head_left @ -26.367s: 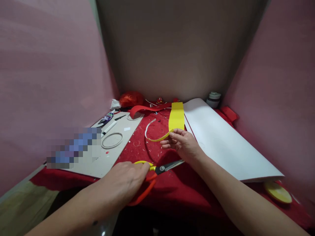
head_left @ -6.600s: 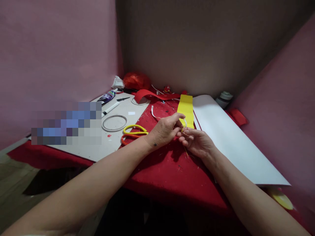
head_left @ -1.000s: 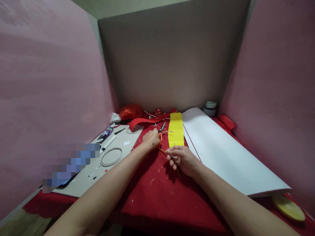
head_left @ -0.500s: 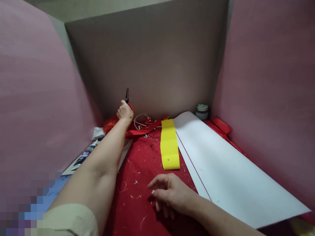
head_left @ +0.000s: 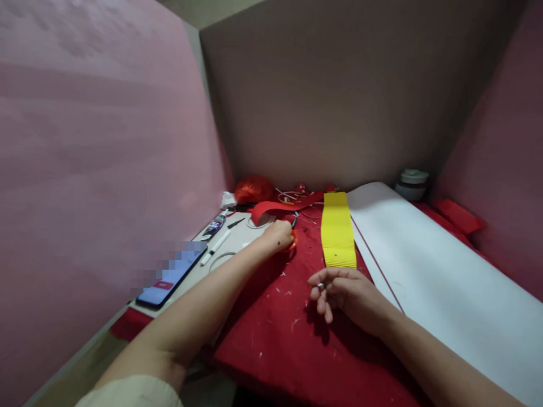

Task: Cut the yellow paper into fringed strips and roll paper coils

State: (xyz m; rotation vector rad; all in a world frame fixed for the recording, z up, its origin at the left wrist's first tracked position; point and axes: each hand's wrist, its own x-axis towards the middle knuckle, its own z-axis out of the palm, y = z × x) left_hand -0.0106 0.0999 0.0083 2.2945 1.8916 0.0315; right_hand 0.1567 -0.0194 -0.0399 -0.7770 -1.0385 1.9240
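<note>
My left hand (head_left: 279, 236) is closed around a pair of scissors (head_left: 294, 242) with orange handles; a short dark part juts out beyond the fingers. It is low over the red cloth (head_left: 271, 322), near a curled red strip (head_left: 278, 208). My right hand (head_left: 341, 291) hovers over the cloth at the near end of a ribbed yellow strip (head_left: 338, 232). Between its thumb and fingers is a tiny white piece (head_left: 321, 286), too small to name. The other fingers are loosely curled.
A phone (head_left: 172, 277), a white pen (head_left: 215, 247) and a purple tube (head_left: 215, 226) lie at left. Behind them is an orange-red plastic bag (head_left: 253, 189). A large white sheet (head_left: 441, 265) covers the right side, with a lidded jar (head_left: 412, 183) behind. Pink walls flank the table.
My left hand has come down with the scissors from a raised position to just over the cloth. My view has turned left, bringing the phone and pen into sight. The right hand still pinches the white piece.
</note>
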